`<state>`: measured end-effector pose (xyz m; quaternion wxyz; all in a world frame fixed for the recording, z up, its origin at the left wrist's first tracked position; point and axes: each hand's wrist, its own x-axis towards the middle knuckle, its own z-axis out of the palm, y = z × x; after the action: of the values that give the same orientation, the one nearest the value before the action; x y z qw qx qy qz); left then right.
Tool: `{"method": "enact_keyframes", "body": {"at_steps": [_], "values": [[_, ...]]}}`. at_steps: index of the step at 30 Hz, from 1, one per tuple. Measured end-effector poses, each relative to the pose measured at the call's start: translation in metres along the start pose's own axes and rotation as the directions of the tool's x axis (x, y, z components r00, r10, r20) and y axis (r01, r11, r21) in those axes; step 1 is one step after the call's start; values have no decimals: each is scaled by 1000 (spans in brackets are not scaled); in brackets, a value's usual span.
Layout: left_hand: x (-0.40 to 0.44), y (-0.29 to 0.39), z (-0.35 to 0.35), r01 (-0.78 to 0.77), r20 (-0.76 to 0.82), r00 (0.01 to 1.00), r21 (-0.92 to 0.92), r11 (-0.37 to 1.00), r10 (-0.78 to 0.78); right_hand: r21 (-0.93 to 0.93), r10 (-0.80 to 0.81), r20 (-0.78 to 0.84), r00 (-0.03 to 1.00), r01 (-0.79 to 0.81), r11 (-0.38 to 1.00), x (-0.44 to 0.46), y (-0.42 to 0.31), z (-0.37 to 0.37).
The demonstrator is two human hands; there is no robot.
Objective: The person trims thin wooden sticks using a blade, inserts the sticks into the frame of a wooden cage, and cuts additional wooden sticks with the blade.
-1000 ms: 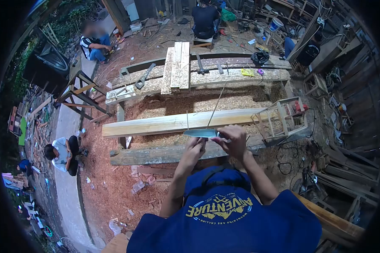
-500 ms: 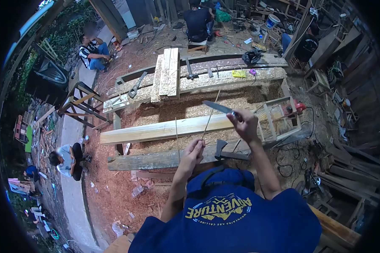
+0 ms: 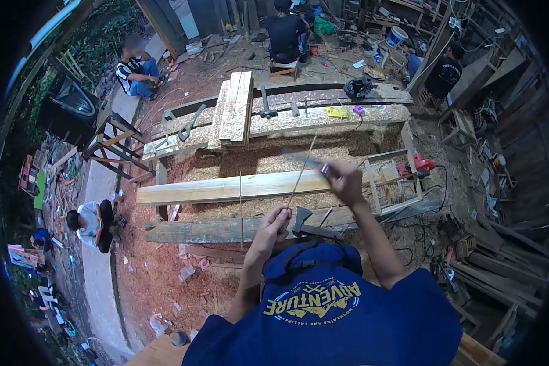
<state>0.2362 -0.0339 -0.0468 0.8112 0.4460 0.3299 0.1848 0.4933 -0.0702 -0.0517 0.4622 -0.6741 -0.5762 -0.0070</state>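
Observation:
My left hand (image 3: 273, 229) is closed around the lower end of a thin wooden stick (image 3: 301, 172), which slants up and away over the beams. In my right hand (image 3: 344, 183) is the handle of a knife (image 3: 305, 160); its blade is blurred, points left and lies across the line of the stick. Whether blade and stick touch cannot be made out. A hatchet (image 3: 308, 227) lies on the weathered near beam (image 3: 189, 232), just right of my left hand. Beyond it is a pale planed beam (image 3: 213, 190), with another thin stick (image 3: 241, 207) across it.
Stacked boards (image 3: 233, 110), a hammer (image 3: 266, 104) and a handsaw (image 3: 191, 124) rest on the far beams. A slatted wooden frame (image 3: 396, 183) stands at right beside a red power tool (image 3: 422, 163). Several people sit around the work area. Shavings cover the ground.
My hands have parted from their earlier closeness at the knife. The knife went up and right, then slightly left with my right hand. The stick and hatchet came into clearer view.

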Motion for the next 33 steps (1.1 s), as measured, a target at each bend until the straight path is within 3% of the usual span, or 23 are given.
{"method": "enact_keyframes", "body": {"at_steps": [1, 3, 5, 7, 9, 11, 14, 17, 21, 25, 29, 33], "values": [[-1, 0, 2, -5, -24, 1000, 9, 1000, 6, 77, 248, -78, 966, -242, 967, 6, 16, 3], [-1, -1, 1, -88, -55, 994, 121, 989, 95, 33, 417, -185, 890, -419, 908, 9, 26, -9], [-1, -11, -4, -139, -101, 980, 259, 956, 170, 199, 371, -113, 922, -344, 917, 3, 4, -14], [3, -14, -6, -145, -145, 964, 411, 900, 221, 58, 268, -26, 963, -266, 962, -6, -23, -20], [2, -10, -3, -156, -150, 952, 509, 846, 266, 103, 255, 85, 963, -263, 959, -8, -31, -19], [-3, -2, 2, -177, -102, 956, 547, 818, 274, -47, 73, 172, 982, -66, 997, -2, -33, -23], [-10, 3, 0, -145, -107, 963, 568, 810, 248, -86, -177, 163, 971, 193, 978, -12, -10, -9], [-19, 7, -3, -128, -175, 944, 583, 803, 278, -49, -58, 282, 958, 74, 996, -25, 0, -12], [-25, 1, -21, -187, -308, 844, 599, 779, 440, -42, 243, 379, 893, -246, 968, -46, -9, -23], [-29, -10, -33, -284, -337, 856, 327, 901, 392, -27, 424, 386, 820, -449, 893, -72, -1, -22], [-11, -34, -28, -344, -396, 846, 105, 933, 357, 7, 446, 314, 838, -472, 882, -124, 39, -7], [2, -41, -23, -310, -329, 867, 228, 923, 373, 254, 577, 174, 798, -603, 756, -157, 23, -22]]}}
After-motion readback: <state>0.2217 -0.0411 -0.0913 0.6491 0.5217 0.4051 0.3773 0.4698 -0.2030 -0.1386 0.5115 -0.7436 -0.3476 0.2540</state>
